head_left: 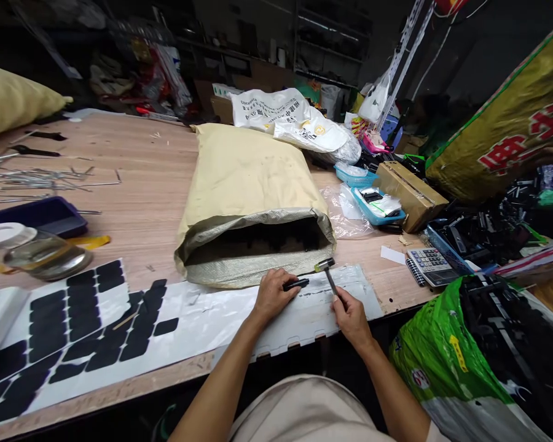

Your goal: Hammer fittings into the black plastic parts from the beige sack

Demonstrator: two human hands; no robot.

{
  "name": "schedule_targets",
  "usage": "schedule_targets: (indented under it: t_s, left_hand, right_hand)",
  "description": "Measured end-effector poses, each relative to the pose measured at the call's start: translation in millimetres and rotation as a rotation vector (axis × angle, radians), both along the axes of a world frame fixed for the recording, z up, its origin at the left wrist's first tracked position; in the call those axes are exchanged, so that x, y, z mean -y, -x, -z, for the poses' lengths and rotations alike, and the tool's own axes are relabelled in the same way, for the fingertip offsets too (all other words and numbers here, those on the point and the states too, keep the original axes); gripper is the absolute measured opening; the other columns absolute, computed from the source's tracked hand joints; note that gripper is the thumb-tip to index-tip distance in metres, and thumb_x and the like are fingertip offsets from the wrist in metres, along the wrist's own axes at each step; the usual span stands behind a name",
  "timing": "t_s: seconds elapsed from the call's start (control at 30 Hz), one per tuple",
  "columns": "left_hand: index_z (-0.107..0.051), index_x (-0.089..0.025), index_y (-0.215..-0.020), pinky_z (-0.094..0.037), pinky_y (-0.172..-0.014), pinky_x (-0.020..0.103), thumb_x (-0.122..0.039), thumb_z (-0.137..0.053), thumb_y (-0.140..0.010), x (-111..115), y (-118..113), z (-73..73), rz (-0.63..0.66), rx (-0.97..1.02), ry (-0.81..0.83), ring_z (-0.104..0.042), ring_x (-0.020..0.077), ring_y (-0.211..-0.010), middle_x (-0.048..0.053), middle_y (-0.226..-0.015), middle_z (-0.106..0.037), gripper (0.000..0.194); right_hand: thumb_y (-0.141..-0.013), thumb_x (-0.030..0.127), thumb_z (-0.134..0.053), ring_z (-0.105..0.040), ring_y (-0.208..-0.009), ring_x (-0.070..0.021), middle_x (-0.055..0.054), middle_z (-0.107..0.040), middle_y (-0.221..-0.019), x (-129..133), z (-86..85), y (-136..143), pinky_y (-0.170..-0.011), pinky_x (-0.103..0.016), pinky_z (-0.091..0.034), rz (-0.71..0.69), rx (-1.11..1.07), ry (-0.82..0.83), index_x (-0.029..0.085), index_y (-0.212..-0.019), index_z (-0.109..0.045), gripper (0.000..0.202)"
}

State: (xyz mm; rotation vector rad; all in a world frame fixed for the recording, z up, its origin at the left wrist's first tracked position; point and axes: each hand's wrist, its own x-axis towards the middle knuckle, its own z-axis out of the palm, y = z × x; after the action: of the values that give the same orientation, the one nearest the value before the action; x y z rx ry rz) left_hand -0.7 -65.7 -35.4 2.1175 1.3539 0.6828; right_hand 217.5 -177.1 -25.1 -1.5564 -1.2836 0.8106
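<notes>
My left hand is closed round a small black part above a grey-white board at the table's front edge. To its right, my right hand grips the handle of a small hammer, whose yellowish and black head is raised a little over the board. Just behind both hands lies a large cream woven sack, its mouth open toward me, with dark items inside that I cannot make out.
Black stickers on white sheets, a jar, a navy tray and metal rods lie left. At right are a calculator, blue baskets, a cardboard box and a green sack of black parts. Another person's hand shows far right.
</notes>
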Motion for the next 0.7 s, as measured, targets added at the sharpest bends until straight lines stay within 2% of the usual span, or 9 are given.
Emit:
schedule_targets:
  t_s: [0.07, 0.1, 0.17, 0.3, 0.5, 0.7]
  left_hand:
    - [-0.076, -0.023, -0.096, -0.038, -0.089, 0.039, -0.033, -0.069, -0.081, 0.1, 0.3, 1.0, 0.003, 0.0, -0.005, -0.053, 0.0249, -0.095, 0.004, -0.091, -0.069, 0.019]
    - [-0.076, -0.023, -0.097, -0.038, -0.089, 0.039, -0.033, -0.069, -0.081, 0.1, 0.3, 1.2, 0.002, 0.0, -0.008, -0.053, 0.0248, -0.095, 0.004, -0.091, -0.069, 0.02]
    - [-0.077, -0.023, -0.097, -0.037, -0.089, 0.039, -0.032, -0.069, -0.082, 0.1, -0.1, 0.9, -0.003, -0.006, -0.009, -0.053, 0.0245, -0.094, 0.004, -0.091, -0.069, 0.019]
    - [-0.078, -0.025, -0.097, -0.037, -0.089, 0.039, -0.031, -0.07, -0.082, 0.1, -1.1, -0.7, -0.002, -0.025, 0.008, -0.053, 0.0246, -0.096, 0.003, -0.092, -0.069, 0.019]
    - [-0.079, -0.028, -0.098, -0.036, -0.09, 0.039, -0.029, -0.071, -0.082, 0.3, -1.9, -1.4, -0.019, -0.025, 0.021, -0.054, 0.0234, -0.096, 0.002, -0.092, -0.067, 0.018]
    - [-0.08, -0.028, -0.096, -0.035, -0.089, 0.039, -0.028, -0.071, -0.082, 1.0, -2.5, -2.7, -0.02, -0.033, 0.026, -0.053, 0.0239, -0.096, 0.002, -0.091, -0.067, 0.017]
  right_hand:
    - [-0.093, 0.032, -0.058, -0.072, -0.104, -0.028, -0.011, -0.076, -0.112, 2.6, -3.1, 3.7, -0.093, -0.042, -0.059, -0.035, 0.133, -0.093, 0.02, -0.124, -0.072, 0.036]
    - [-0.093, 0.029, -0.057, -0.068, -0.114, -0.0291, -0.011, -0.073, -0.122, 3.7, -4.9, 5.9, -0.102, -0.044, -0.054, -0.067, 0.188, -0.128, 0.021, -0.128, -0.07, 0.038]
    - [-0.096, 0.023, -0.051, -0.065, -0.121, -0.0281, -0.011, -0.07, -0.13, 5.8, -8.9, 10.4, -0.108, -0.045, -0.05, -0.134, 0.287, -0.166, 0.023, -0.137, -0.065, 0.043]
    - [-0.1, 0.019, -0.043, -0.069, -0.111, -0.0249, -0.01, -0.072, -0.12, 9.0, -13.5, 15.4, -0.101, -0.039, -0.054, -0.155, 0.47, -0.188, 0.025, -0.145, -0.058, 0.048]
    - [-0.1, 0.016, -0.043, -0.072, -0.088, -0.0212, -0.009, -0.073, -0.096, 8.2, -5.0, 13.3, -0.081, -0.029, -0.058, -0.151, 0.663, -0.188, 0.022, -0.143, -0.059, 0.047]
    - [-0.101, 0.016, -0.041, -0.07, -0.089, -0.0205, -0.009, -0.072, -0.098, 9.1, -6.3, 18.7, -0.084, -0.029, -0.057, -0.181, 0.661, -0.244, 0.023, -0.147, -0.055, 0.048]
